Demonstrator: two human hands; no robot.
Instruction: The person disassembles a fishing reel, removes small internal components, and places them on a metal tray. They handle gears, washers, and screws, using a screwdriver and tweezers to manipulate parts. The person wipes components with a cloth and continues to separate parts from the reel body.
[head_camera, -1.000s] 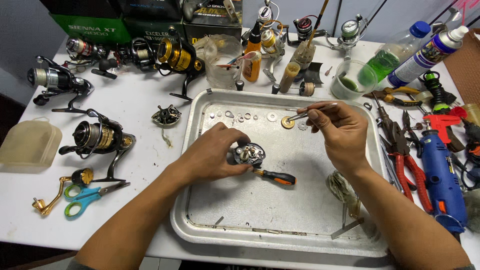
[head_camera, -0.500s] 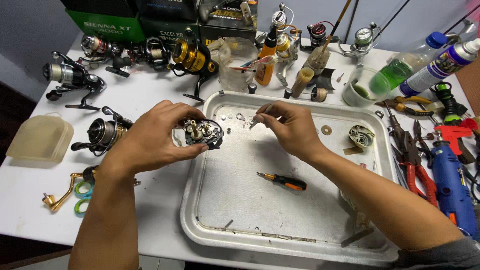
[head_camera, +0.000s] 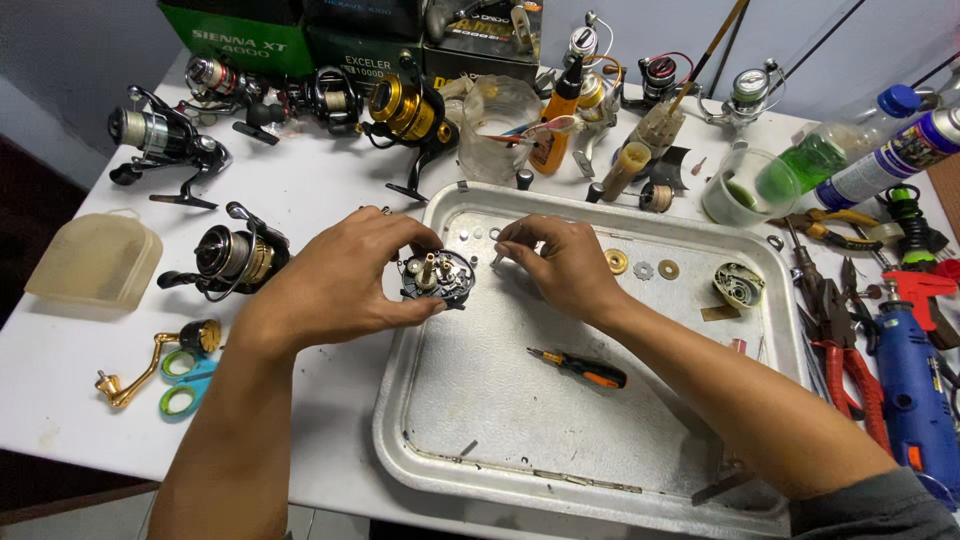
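Left hand (head_camera: 340, 280) fingers grip the opened reel body (head_camera: 437, 277) at centre frame; right hand (head_camera: 560, 262) fingers pinch a small part just right of it.

Screwdriver (head_camera: 580, 367) in tray (head_camera: 480, 460); scissors (head_camera: 178, 383), pliers (head_camera: 848, 355), perhaps a drill (head_camera: 915, 390).
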